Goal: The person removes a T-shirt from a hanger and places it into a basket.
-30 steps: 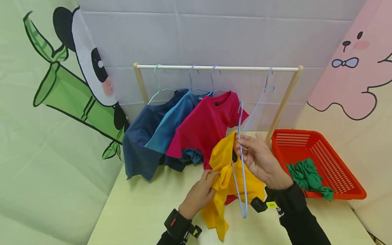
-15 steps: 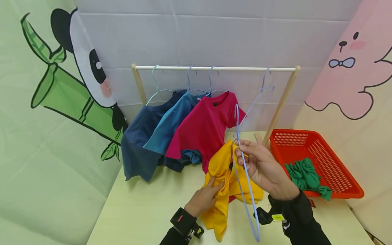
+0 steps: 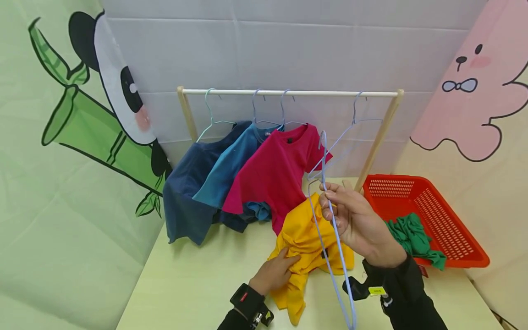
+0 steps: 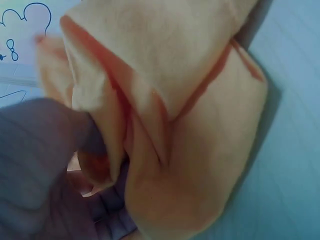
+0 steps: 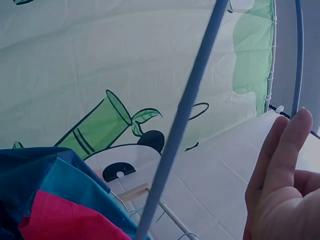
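My right hand (image 3: 359, 224) pinches a light blue wire hanger (image 3: 323, 169) upright in the head view, its hook pointing up. In the right wrist view, the hanger's wire (image 5: 187, 100) crosses close to the camera beside my fingers (image 5: 285, 160). A yellow shirt (image 3: 299, 224) lies bunched on the table, a small dark label showing in its folds. My left hand (image 3: 274, 270) grips the shirt's left side. Close up in the left wrist view, yellow cloth (image 4: 200, 125) folds between thumb and fingers, partly hiding the fingers.
A rack with a white rail (image 3: 313, 92) holds a navy shirt (image 3: 189, 183), a blue shirt (image 3: 222, 172) and a pink shirt (image 3: 276, 169) on hangers. A bare hanger (image 3: 354, 112) hangs at the right. A red basket (image 3: 458, 220) contains green cloth (image 3: 412, 236).
The yellow shirt's upper part has dropped away from the hanger and slumped lower. My right hand has moved the hanger slightly right and down, toward me. My left hand stays on the shirt.
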A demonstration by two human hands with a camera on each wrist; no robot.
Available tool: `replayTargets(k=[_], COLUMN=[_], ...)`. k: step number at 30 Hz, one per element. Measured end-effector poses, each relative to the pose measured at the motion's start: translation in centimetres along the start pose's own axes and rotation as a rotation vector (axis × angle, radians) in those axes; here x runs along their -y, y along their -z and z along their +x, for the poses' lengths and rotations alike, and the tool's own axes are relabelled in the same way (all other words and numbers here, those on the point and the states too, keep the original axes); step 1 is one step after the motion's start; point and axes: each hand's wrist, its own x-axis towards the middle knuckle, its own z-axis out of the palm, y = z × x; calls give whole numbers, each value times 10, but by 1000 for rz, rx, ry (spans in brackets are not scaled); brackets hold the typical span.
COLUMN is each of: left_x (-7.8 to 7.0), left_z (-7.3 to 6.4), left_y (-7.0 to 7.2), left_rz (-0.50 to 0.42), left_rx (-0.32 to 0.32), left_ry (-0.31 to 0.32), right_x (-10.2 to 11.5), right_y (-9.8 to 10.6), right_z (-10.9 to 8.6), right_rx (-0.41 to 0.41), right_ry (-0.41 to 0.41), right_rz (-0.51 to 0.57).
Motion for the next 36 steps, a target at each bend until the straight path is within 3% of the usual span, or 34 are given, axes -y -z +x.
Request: replayTargets(k=[4,10,14,19,22,30,36], left_x=[1,-2,-4,-5,-5,-3,-1], left_z=[-3,-10,-12,-14,-16,-19,-18], left_y=[-2,-2,-2,-3,-3,-6,-9], left_rz=[-18,-35,-39,-27,-41,-43,-51], left_rx=[-5,-13,-8,-13,-16,-44,-106], left_ry=[-34,-86,-90,-88,-90,-112,-156], right_x=[10,33,50,63,59,22,19], right_y=[0,15,28,33,26,-1,-19], right_z=[15,60,87,105,102,76,56], right_rx=[-64,-276,-366,-408,-415,-365,-269], right_ry=[36,89,105,81,66,-19,25], right_rz=[-66,-147,-108,-43,-48,-155,-221])
